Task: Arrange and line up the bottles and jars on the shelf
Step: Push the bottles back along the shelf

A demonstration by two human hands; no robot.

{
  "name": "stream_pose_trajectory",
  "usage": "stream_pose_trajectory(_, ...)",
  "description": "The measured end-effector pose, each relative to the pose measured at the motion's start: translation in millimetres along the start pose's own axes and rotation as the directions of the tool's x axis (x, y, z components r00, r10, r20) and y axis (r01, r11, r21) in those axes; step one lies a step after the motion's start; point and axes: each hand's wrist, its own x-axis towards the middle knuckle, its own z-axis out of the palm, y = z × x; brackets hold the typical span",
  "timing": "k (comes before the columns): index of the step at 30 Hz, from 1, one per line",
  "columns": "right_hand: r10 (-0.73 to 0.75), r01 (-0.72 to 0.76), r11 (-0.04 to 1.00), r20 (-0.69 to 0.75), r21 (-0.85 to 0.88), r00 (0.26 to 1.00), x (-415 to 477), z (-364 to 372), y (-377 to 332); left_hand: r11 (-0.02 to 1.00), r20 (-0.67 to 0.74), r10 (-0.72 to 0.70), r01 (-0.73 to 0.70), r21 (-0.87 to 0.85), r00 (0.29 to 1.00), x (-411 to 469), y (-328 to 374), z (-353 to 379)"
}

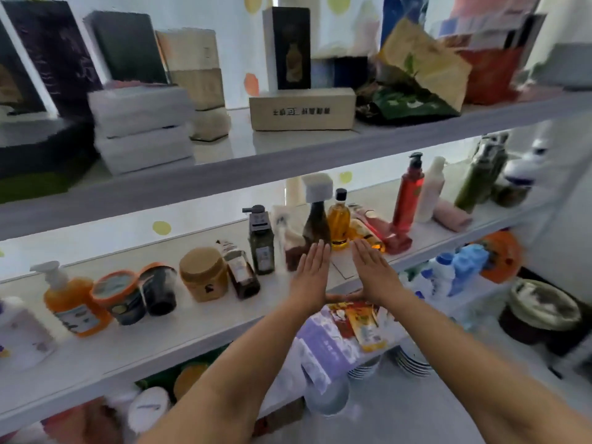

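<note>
Dark printed characters run across the front of the pale wooden box point(302, 109) on the upper shelf point(288, 147) — too blurred to read. Labels on the bottles point(262, 241) below are illegible too.

Both hands lie flat on the middle shelf point(198, 318), the left hand point(312, 277) before a dark bottle point(317, 219), the right hand point(373, 272) near a yellow bottle point(339, 219).

Both forearms reach up from the frame's bottom; left hand point(312, 278) and right hand point(373, 270) lie flat, fingers straight, thumbs touching at centre.
</note>
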Motion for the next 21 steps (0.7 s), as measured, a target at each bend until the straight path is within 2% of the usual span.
stream_pose_trajectory(10,0.262,-0.263,0.965,0.021,0.023,0.965,9.6,-25.2,252.6,0.975,0.056,0.221,-0.219,-0.044,0.974,194.0,185.3,46.7)
stream_pose_trajectory(13,0.285,-0.285,0.958,0.017,0.015,0.958,16.0,-29.8,332.1,0.968,0.033,0.244,-0.242,-0.066,0.969,254.7,241.5,62.0)
stream_pose_trajectory(18,0.285,-0.285,0.958,-0.019,-0.012,0.958,28.2,-39.7,470.3,0.978,0.021,0.187,-0.185,-0.096,0.982,340.0,351.1,85.9)
stream_pose_trajectory(21,0.262,-0.262,0.965,0.012,0.024,0.965,34.0,-42.8,546.1,0.983,0.031,0.147,-0.142,-0.12,0.989,383.9,406.7,96.2)
